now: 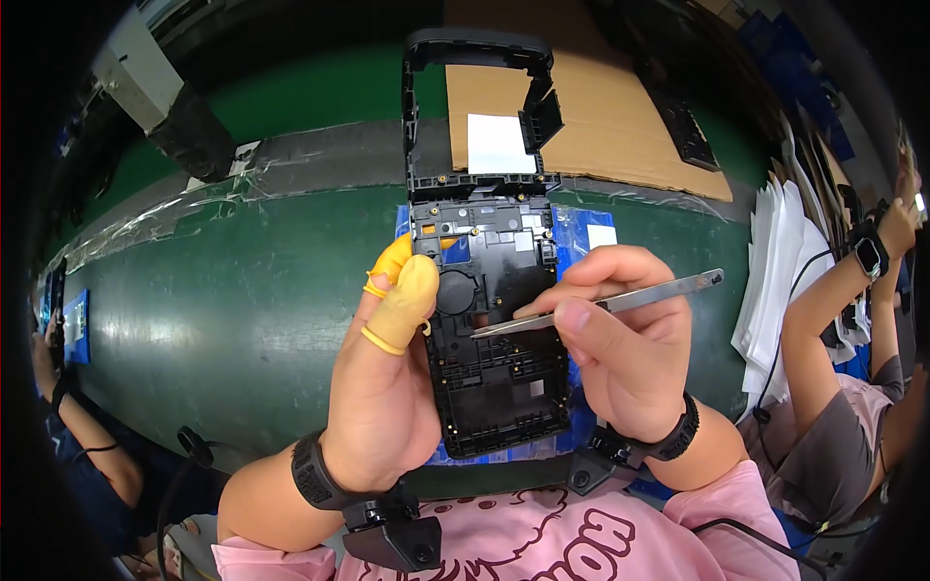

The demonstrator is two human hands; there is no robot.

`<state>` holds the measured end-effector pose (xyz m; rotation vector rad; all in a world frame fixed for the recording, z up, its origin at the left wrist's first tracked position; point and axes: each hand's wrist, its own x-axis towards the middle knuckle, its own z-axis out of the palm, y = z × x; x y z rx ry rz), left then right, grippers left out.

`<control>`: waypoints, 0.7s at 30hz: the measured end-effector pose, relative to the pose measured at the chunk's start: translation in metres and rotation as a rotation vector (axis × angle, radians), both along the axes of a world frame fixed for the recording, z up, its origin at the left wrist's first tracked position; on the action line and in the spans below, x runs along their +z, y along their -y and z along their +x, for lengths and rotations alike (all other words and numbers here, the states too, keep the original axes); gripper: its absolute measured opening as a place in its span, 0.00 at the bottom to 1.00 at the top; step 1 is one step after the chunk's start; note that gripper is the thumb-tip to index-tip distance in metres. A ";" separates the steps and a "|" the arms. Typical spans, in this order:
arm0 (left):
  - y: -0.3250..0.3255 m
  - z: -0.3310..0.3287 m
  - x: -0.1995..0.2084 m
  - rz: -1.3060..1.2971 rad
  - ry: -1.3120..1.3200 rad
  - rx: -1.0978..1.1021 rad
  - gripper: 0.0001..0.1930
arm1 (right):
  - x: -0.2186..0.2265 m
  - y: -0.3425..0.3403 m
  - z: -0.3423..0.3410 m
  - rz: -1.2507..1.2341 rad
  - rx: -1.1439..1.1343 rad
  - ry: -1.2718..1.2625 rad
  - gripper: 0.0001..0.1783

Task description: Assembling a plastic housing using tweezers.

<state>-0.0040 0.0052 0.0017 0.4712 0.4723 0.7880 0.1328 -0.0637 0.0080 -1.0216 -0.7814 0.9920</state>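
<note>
A long black plastic housing (499, 281), with an open frame at its far end and brass inserts along its body, is held up in front of me. My left hand (383, 387) grips its left edge, with yellow finger cots on the thumb and a finger; the other fingers are hidden behind the housing. Metal tweezers (649, 296) are pinched between thumb and fingers of my right hand (630, 349). Their tips reach over the middle of the housing, near a round recess; whether they touch it or hold anything is too small to tell.
Blue plastic packs (586, 228) lie beneath the housing on the green table (223, 290). Beyond are a cardboard sheet (620, 126) and a white paper (494, 143). White sheets (770, 281) stand at the right. Co-workers' arms (823, 300) show at right and left.
</note>
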 end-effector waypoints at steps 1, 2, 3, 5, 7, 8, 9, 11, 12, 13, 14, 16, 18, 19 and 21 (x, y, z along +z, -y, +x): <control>0.000 0.000 0.000 0.001 0.012 -0.008 0.18 | 0.000 0.000 0.000 0.001 0.004 0.002 0.12; 0.000 0.000 0.000 0.004 0.013 -0.009 0.18 | -0.001 0.000 0.001 0.003 0.007 0.004 0.12; 0.000 0.000 0.000 -0.003 0.004 0.000 0.18 | -0.003 0.000 0.002 0.005 0.005 0.005 0.12; 0.001 0.000 -0.001 -0.008 -0.003 0.009 0.18 | -0.006 0.001 0.005 0.047 0.074 -0.078 0.12; 0.001 0.000 -0.002 0.048 -0.076 -0.004 0.20 | -0.007 0.000 0.005 0.034 0.050 -0.051 0.12; 0.001 0.001 -0.001 0.050 -0.074 -0.007 0.20 | -0.008 0.000 0.005 0.019 0.026 -0.026 0.11; 0.001 0.001 -0.001 0.057 -0.090 -0.004 0.20 | -0.008 0.000 0.006 0.021 0.023 -0.025 0.11; 0.000 0.002 0.001 0.070 -0.106 -0.001 0.21 | -0.008 -0.002 0.007 -0.052 -0.002 -0.005 0.11; -0.001 0.001 0.000 0.045 -0.061 0.007 0.20 | -0.006 -0.003 0.009 -0.047 -0.004 -0.006 0.11; -0.003 0.001 -0.001 0.019 -0.018 0.019 0.20 | -0.004 -0.005 0.010 -0.026 -0.028 -0.119 0.10; -0.003 0.000 -0.001 0.023 -0.020 0.020 0.20 | -0.002 -0.006 0.013 -0.004 -0.051 -0.235 0.10; -0.005 -0.002 -0.002 0.045 -0.066 -0.016 0.23 | 0.009 -0.009 0.023 0.040 -0.145 -0.193 0.09; -0.010 -0.001 -0.003 0.055 -0.121 -0.026 0.25 | 0.023 -0.003 0.040 0.147 -0.261 -0.158 0.09; -0.012 0.000 -0.004 0.100 -0.144 -0.020 0.25 | 0.032 0.003 0.048 0.207 -0.279 -0.162 0.09; -0.021 0.004 -0.008 0.156 -0.208 0.003 0.27 | 0.040 0.017 0.063 0.282 -0.314 -0.062 0.10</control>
